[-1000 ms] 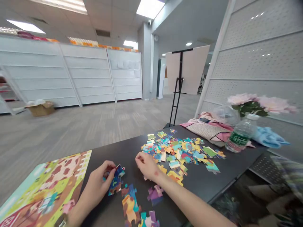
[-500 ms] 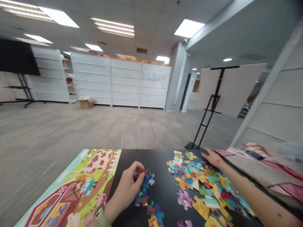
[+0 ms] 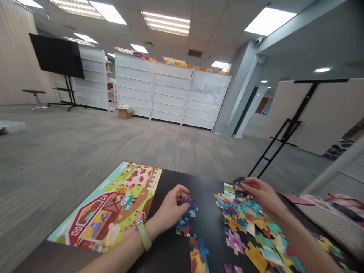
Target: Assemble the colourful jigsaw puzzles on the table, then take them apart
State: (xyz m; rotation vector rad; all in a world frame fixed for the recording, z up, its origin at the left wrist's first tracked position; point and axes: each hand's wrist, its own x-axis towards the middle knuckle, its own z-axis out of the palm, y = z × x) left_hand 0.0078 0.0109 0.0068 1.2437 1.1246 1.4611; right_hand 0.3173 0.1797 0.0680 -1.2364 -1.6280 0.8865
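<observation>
My left hand [image 3: 173, 207], a pale green watch band on its wrist, has thumb and fingers closed on a blue puzzle piece [image 3: 192, 209]. That piece touches a small group of joined dark blue pieces [image 3: 183, 226] on the black table. Just nearer lies another strip with orange and blue pieces [image 3: 198, 254]. At the far end of the loose puzzle pile [image 3: 237, 210], my right hand [image 3: 259, 192] pinches a dark blue and orange puzzle piece [image 3: 239, 188]. Its forearm hides part of the pile.
A farm picture with a red barn [image 3: 113, 208] lies flat on the left of the black table [image 3: 212, 231]. Purple pieces [image 3: 234, 241] sit between the pile and the strip. Fabric items [image 3: 332, 216] rest at the right edge. An easel [image 3: 287, 132] stands beyond.
My view has swung to the right-tilted side, showing more of the left. My right hand has lifted a puzzle piece from the pile's far end; my left stays at the blue pieces.
</observation>
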